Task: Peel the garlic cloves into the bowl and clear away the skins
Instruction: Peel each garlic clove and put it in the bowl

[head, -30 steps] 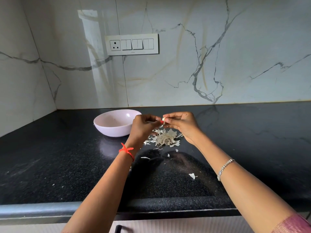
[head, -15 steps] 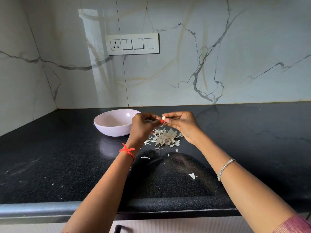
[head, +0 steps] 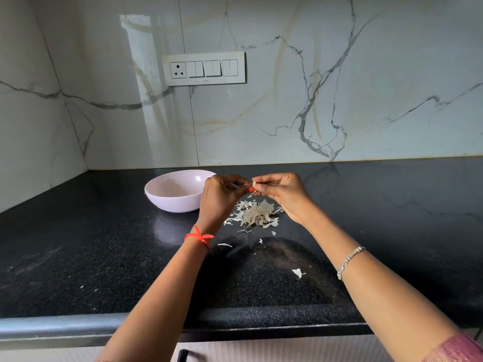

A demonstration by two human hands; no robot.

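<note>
A small garlic clove (head: pixel 254 184) is held in the air between both hands, just above a pile of papery skins (head: pixel 254 215) on the black counter. My left hand (head: pixel 220 198) pinches the clove from the left with thumb and fingertip. My right hand (head: pixel 282 190) pinches it from the right, fingers curled. The pale pink bowl (head: pixel 156 195) stands on the counter directly left of my left hand; what lies inside it cannot be made out.
Stray skin flakes lie nearer me on the black granite counter (head: pixel 78 257), one at the right (head: pixel 298 272) and one in the middle (head: pixel 224 244). A marble wall with a switch panel (head: pixel 203 68) rises behind. The counter's front edge (head: pixel 65 326) runs along the bottom.
Both hands stay together over the skin pile with only small finger movement on the clove. Bowl and pile have not moved.
</note>
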